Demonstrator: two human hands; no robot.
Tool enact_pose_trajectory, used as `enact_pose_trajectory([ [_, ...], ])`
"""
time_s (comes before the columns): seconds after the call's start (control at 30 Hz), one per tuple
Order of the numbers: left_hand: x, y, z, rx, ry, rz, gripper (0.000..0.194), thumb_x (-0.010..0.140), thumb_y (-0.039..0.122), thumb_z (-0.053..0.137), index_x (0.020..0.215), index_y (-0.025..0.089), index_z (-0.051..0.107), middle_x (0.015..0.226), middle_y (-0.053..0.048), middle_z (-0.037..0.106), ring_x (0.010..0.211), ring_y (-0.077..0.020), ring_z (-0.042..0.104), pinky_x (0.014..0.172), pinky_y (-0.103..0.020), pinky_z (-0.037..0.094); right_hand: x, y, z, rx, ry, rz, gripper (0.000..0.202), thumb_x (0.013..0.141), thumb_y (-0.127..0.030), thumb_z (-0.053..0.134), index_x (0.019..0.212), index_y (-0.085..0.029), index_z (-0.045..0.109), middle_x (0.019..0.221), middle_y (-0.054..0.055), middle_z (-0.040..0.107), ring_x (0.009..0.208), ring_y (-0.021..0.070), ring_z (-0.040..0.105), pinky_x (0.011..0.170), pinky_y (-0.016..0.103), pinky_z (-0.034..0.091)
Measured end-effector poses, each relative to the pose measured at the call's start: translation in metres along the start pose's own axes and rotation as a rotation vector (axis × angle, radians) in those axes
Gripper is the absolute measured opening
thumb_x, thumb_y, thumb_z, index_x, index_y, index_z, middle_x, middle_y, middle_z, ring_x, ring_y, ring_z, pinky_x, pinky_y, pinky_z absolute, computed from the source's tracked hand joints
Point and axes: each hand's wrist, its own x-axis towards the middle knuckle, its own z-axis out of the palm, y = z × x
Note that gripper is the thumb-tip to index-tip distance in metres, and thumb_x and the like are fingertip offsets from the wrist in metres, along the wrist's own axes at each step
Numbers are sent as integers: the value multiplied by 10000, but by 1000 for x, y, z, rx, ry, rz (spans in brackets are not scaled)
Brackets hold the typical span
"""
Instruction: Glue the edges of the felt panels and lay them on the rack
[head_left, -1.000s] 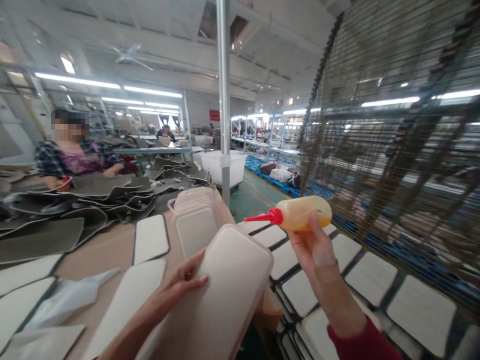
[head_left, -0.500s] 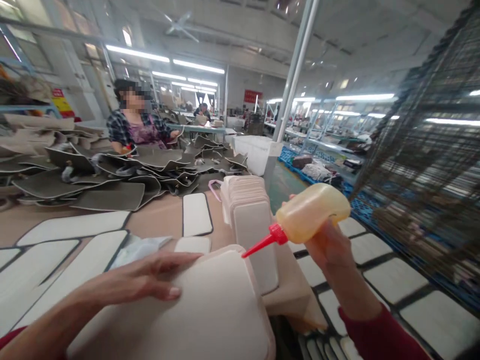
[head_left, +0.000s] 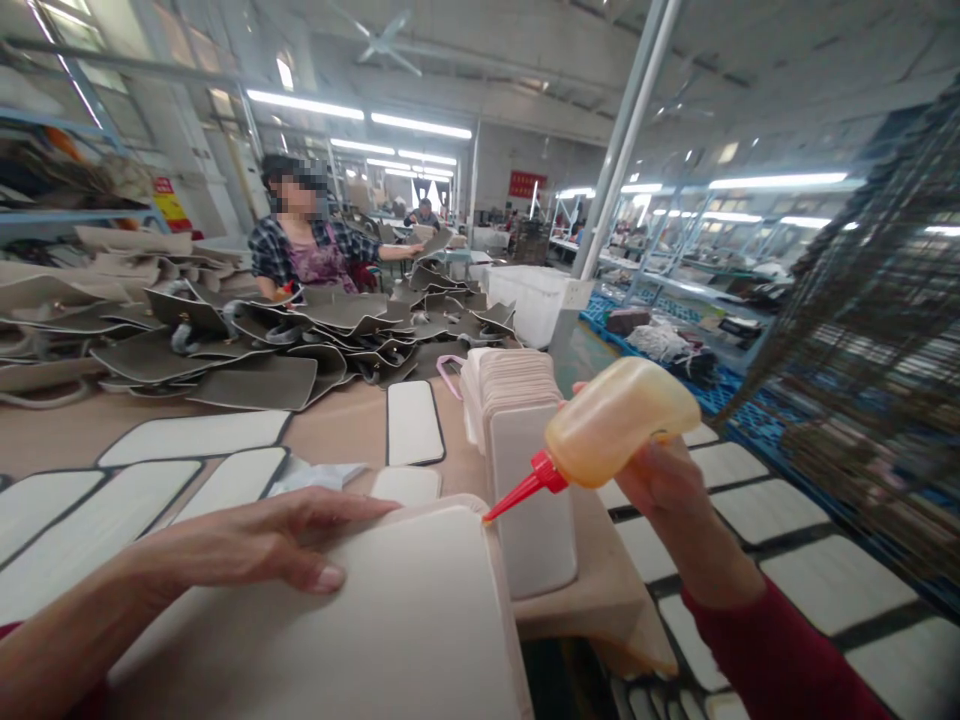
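Note:
In my right hand [head_left: 660, 475] is a soft squeeze bottle [head_left: 619, 425] of yellowish liquid, tilted down to the left. Its red nozzle [head_left: 525, 487] has its tip at the far right corner of a rounded cream panel [head_left: 390, 610]. My left hand [head_left: 262, 540] holds that panel, with the thumb on top and the fingers along the far edge. A pale rim shows around the panel's edge. Just beyond it stands a stack of similar smaller panels [head_left: 525, 400], the front one upright. The near left part of the panel runs out of view.
Dark-edged cream panels [head_left: 416, 425] lie on the brown-covered table [head_left: 337, 435], and more panels [head_left: 832, 580] lie lower at the right. Grey bag pieces [head_left: 255, 380] are heaped across the table. A co-worker [head_left: 315, 240] is behind them. A metal pole [head_left: 622, 140] rises beyond a white bin [head_left: 529, 300].
The view has shifted slightly left. The nozzle tip stays at the panel's corner, now a little along its right edge. The co-worker has stretched an arm out to a grey piece.

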Motion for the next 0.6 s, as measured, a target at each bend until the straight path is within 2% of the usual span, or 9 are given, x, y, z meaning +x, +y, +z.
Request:
enact_pose_trajectory([
  [0.13, -2, -3, 1, 17, 32, -41, 584, 415, 203, 852, 989, 161, 755, 1110, -104, 718, 1003, -350, 661, 830, -440, 535, 0, -2, -10, -54, -46, -17, 737, 352, -296, 901, 1039, -180, 662, 932, 116, 758, 913, 341, 712, 855, 567, 554],
  [0.27, -5, 9, 12, 46, 41, -36, 595, 417, 239, 855, 997, 154, 755, 1095, -92, 726, 1036, -354, 651, 864, -431, 522, -3, -6, -22, -62, -68, -39, 704, 379, -335, 901, 1032, -210, 668, 942, 93, 763, 838, 309, 728, 831, 537, 573],
  [0.37, -8, 25, 24, 31, -98, -55, 540, 489, 241, 825, 1024, 205, 758, 1086, -43, 736, 1026, -351, 657, 889, -434, 511, -5, -12, -29, -72, -97, -41, 712, 389, -349, 911, 1046, -221, 668, 963, 78, 760, 861, 303, 728, 798, 474, 602],
  [0.47, -9, 38, 34, 56, -227, -79, 522, 599, 241, 763, 1119, 262, 733, 1148, -7, 718, 1126, -363, 610, 945, -410, 482, -8, -18, -36, -102, -135, -54, 691, 410, -375, 911, 1049, -263, 671, 984, 46, 759, 891, 282, 724, 791, 410, 610],
  [0.6, -7, 42, 41, 63, -217, -33, 522, 617, 237, 759, 1137, 264, 729, 1201, -29, 696, 1173, -406, 573, 910, -416, 508, -12, -25, -41, -155, -153, -76, 673, 412, -433, 903, 1028, -281, 678, 967, 33, 758, 862, 287, 722, 767, 430, 610],
])
